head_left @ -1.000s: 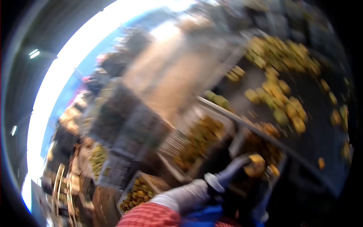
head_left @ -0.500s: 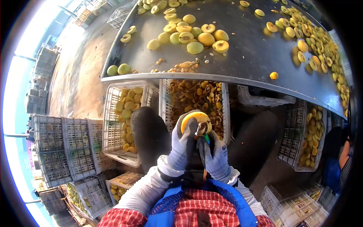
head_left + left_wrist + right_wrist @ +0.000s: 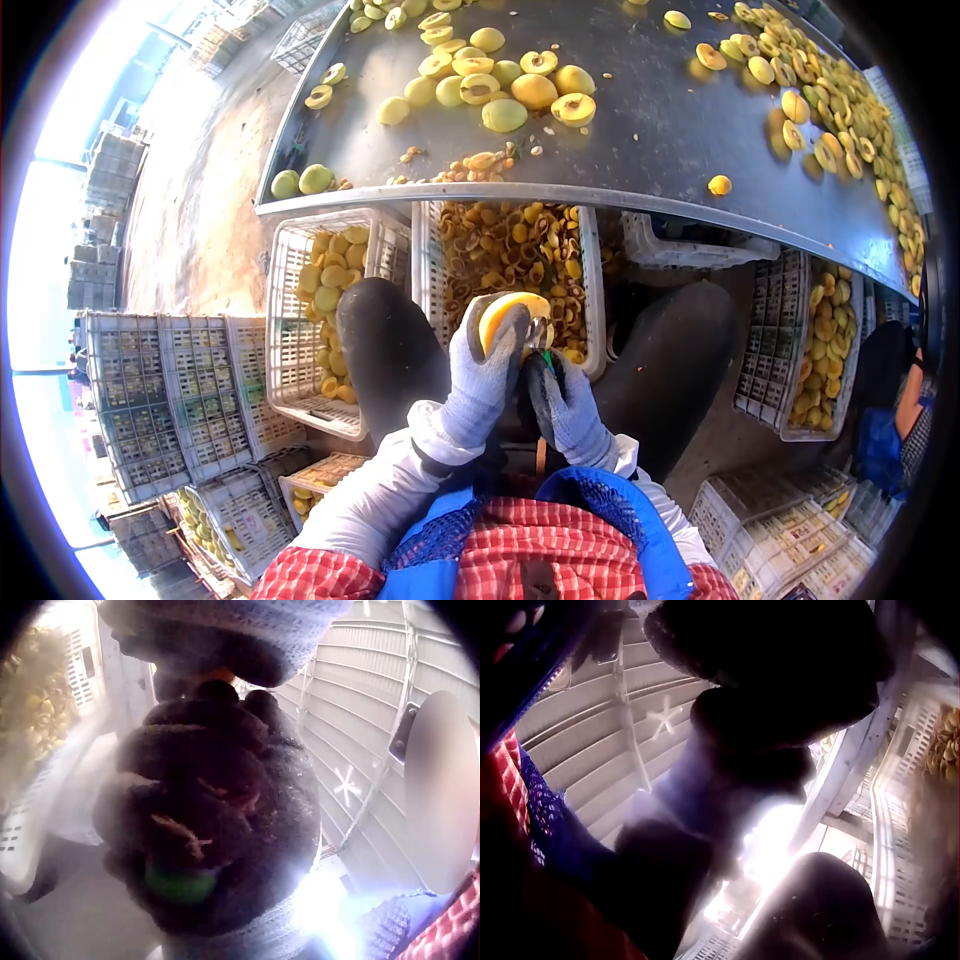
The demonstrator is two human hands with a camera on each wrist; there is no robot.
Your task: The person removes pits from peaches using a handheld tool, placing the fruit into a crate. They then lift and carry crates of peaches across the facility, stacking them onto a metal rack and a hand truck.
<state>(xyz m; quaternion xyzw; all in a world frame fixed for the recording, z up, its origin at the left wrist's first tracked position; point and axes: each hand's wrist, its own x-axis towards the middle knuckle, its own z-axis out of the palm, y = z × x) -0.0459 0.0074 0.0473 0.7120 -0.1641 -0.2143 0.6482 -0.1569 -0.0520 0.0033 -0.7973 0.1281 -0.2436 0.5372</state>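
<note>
A: What is the left hand (image 3: 482, 375) doing?

B: In its grey knit glove it curls its fingers (image 3: 505, 335) round a yellow-orange peach half (image 3: 505, 312), held above the person's lap, between the two dark knees and just in front of the middle crate.

A: And the right hand (image 3: 570, 405)?

B: Also gloved, it sits just beside the left, its fingers closed round a small tool with a green handle (image 3: 549, 366). The tool's tip meets the cut face of the fruit. In the left wrist view the same hand appears as a dark, soiled glove (image 3: 206, 825) bunched over a green end (image 3: 180, 883).

A: What lies below the hands?

B: A white plastic lattice crate full of brownish pits and scraps (image 3: 510, 255), directly under the edge of the worktop. To its left stands a second white crate with whole yellow peaches (image 3: 335, 290).

A: And on the worktop?

B: The dark grey curved worktop (image 3: 640, 130) carries a cluster of halved and whole yellow-green peaches (image 3: 500, 85) near its middle, and a long band of peach halves (image 3: 830, 110) along its right side. Another white crate of fruit (image 3: 825, 350) stands to the right, beside the right knee.
</note>
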